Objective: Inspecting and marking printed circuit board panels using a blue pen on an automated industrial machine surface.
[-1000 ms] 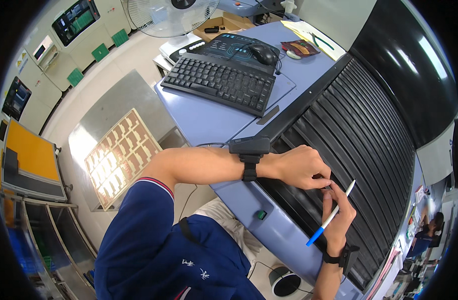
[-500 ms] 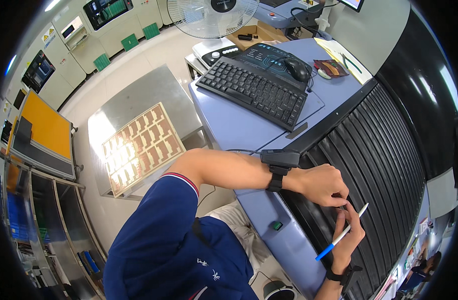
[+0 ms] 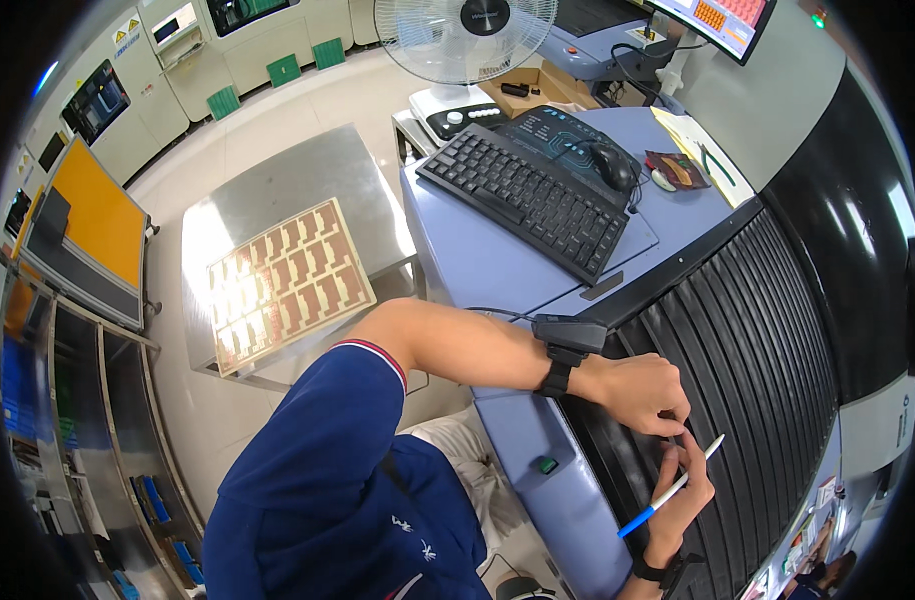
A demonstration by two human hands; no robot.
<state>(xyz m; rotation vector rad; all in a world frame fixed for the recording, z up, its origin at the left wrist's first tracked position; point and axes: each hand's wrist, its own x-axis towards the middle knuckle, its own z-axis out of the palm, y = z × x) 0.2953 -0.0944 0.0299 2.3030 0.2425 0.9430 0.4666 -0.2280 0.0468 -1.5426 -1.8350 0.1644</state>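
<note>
Across the black ribbed cover point(image 3: 767, 330) reaches my left hand point(image 3: 639, 392), its fingers curled and closed. Its fingertips meet those of my right hand point(image 3: 683, 492); whatever may be pinched between them is too small to make out. A white pen with a blue end point(image 3: 671, 492) lies slantwise through the fingers of my right hand, its white tip pointing up and away. Each wrist wears a black strap; the left one carries a dark box-shaped device point(image 3: 569, 334).
A black keyboard point(image 3: 527, 200) and mouse point(image 3: 611, 166) sit on the blue desk point(image 3: 467, 270). Left of it, a patterned copper-coloured panel point(image 3: 292, 285) lies on a metal table point(image 3: 277, 185). A fan point(image 3: 467, 30) stands behind; a green switch point(image 3: 547, 465) is on the blue front edge.
The view has shifted, so the desk and panel sit slightly differently and more of the monitor shows. My hands stay together at the fingertips, with the pen still in the right.
</note>
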